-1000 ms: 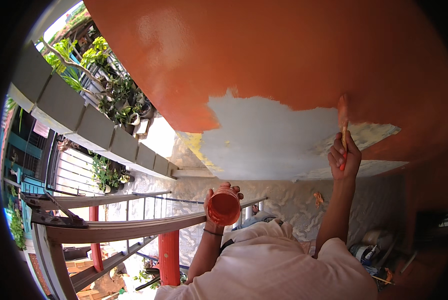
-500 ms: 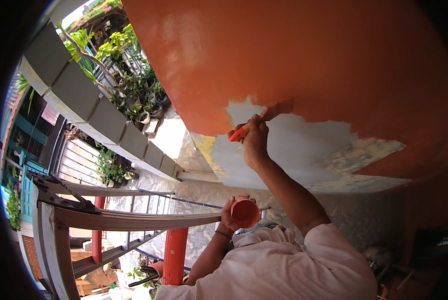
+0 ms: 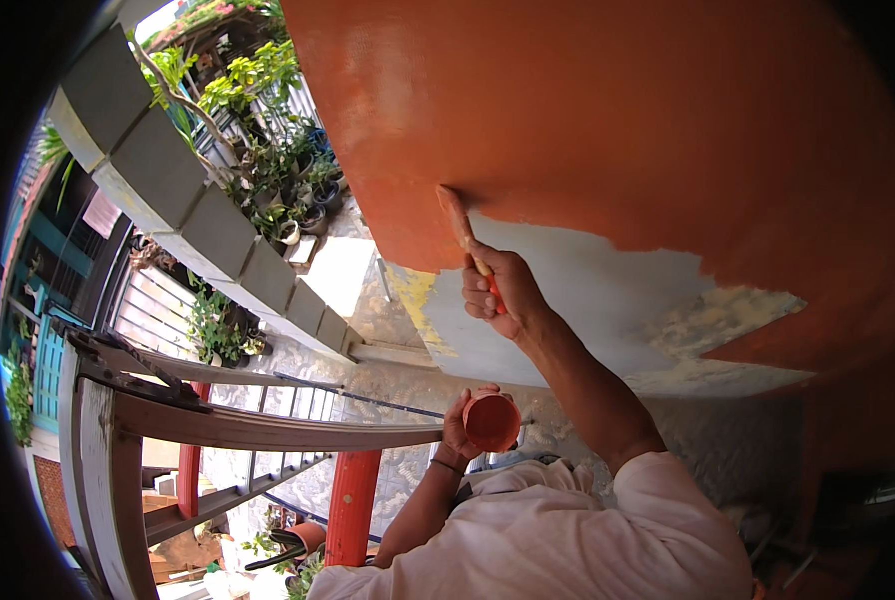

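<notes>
My right hand (image 3: 503, 283) is closed round the handle of a paintbrush (image 3: 457, 216). The handle is red and yellow, and the bristle end rests against the orange-painted part of the wall (image 3: 568, 110), at the upper left edge of a grey-white patch (image 3: 558, 300). My left hand (image 3: 457, 425) holds a small round cup (image 3: 492, 421) coated inside with orange paint. The cup is close to my body, next to the ladder rail. How much paint is in it I cannot tell.
A metal ladder (image 3: 268, 425) stands to my left, with a red post (image 3: 353, 505) beside it. A grey block wall (image 3: 173, 190) runs along the left, with potted plants (image 3: 293, 200) behind it. Patterned floor (image 3: 398, 375) lies far below.
My right hand has turned the brush upright and moved its bristles left. A bare spot at the patch's upper left is now orange. My left hand keeps the cup in nearly the same place.
</notes>
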Available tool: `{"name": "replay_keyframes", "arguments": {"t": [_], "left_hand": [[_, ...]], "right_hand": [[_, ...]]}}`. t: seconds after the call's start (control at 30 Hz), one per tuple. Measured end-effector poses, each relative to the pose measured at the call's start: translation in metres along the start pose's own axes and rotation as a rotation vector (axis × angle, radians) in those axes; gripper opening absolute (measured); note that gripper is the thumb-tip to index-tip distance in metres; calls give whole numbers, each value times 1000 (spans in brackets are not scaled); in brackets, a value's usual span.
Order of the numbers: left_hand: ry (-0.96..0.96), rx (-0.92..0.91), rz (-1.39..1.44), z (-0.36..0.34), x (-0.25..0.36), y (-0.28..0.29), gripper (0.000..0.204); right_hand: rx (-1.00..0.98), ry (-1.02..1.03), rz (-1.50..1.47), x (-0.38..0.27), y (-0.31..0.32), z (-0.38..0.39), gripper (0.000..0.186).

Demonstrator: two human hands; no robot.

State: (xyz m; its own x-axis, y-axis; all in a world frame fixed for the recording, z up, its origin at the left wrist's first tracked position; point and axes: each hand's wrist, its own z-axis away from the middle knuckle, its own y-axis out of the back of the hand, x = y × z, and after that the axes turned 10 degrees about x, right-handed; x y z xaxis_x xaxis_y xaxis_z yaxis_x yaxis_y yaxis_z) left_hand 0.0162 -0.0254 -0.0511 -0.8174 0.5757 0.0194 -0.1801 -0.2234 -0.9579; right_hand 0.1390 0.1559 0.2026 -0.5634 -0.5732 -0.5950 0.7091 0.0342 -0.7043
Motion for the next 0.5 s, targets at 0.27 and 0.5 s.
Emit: {"name": "replay_keyframes", "arguments": {"t": [0.27, 0.5], "left_hand": [[-1, -68, 61, 2, 4, -6, 59], [3, -74, 62, -3, 5, 0, 59]], "right_hand": [[-94, 146, -286, -51, 89, 58, 35], [396, 725, -85, -22, 56, 115, 40]]}}
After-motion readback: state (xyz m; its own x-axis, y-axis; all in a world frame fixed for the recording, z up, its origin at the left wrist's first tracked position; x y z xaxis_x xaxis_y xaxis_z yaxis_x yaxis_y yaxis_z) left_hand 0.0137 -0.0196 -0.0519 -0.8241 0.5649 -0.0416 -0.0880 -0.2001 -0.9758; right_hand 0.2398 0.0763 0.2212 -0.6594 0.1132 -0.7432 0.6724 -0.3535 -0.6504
